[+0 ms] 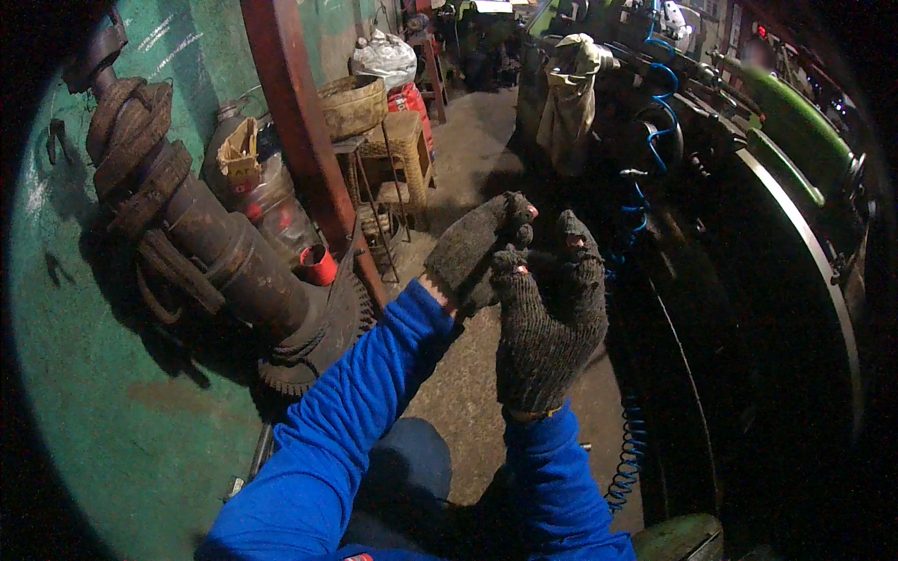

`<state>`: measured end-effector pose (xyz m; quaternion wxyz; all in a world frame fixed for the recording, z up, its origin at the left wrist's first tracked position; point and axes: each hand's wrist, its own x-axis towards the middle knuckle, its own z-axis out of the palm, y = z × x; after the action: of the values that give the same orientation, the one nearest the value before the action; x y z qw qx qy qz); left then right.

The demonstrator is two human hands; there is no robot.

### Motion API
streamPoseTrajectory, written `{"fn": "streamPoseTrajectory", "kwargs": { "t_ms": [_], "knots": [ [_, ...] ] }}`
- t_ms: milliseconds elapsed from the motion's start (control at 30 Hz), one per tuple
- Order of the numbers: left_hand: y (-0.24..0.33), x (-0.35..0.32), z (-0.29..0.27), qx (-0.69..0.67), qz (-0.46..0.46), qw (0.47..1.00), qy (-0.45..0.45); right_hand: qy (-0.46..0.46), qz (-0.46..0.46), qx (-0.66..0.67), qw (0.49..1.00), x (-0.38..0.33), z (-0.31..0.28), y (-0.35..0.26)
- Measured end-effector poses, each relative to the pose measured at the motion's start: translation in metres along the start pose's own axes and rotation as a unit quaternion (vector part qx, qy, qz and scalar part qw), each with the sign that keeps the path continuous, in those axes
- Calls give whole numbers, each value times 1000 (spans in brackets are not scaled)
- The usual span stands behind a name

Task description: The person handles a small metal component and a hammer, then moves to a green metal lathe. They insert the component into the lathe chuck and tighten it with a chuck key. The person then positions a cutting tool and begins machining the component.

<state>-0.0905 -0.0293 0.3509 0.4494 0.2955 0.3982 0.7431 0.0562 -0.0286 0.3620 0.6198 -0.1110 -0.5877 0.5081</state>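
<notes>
Both my hands wear dark grey knitted gloves, with bare fingertips showing through worn holes. My left hand (477,251) is raised in the middle of the view, its fingers curled inward. Whatever may lie inside those fingers is hidden. Close beside it on the right is my right hand (547,327), back of the glove toward me. Its thumb side comes up against the left hand's fingers, while another finger points up, apart from the thumb. No tool shows in the right hand. Blue sleeves (365,402) cover both forearms.
Along the green wall at left leans a large rusty shaft (206,224) beside a red-brown post (313,131). Past it are a woven stool (404,154) and bags. To the right stands a dark machine with a green cover (795,117) and a coiled blue hose (662,103).
</notes>
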Motion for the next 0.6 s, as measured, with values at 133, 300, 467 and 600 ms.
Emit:
{"fn": "streamPoseTrajectory", "kwargs": {
  "t_ms": [133, 300, 467, 600],
  "knots": [
    [8, -8, 11, -62, -46, 997, 25, 8, 23, 46, 999, 0, 1, -2],
    [-7, 1, -2, -22, 7, 1000, 10, 15, 65, 37, 997, 2, 3, -16],
    [-20, 0, -22, -44, 71, 985, -148, 14, 21, -26, 999, 5, -4, -4],
    [-26, -12, -8, 171, 168, 971, -28, 6, 40, -88, 995, 8, -12, 4]
  ]
}}
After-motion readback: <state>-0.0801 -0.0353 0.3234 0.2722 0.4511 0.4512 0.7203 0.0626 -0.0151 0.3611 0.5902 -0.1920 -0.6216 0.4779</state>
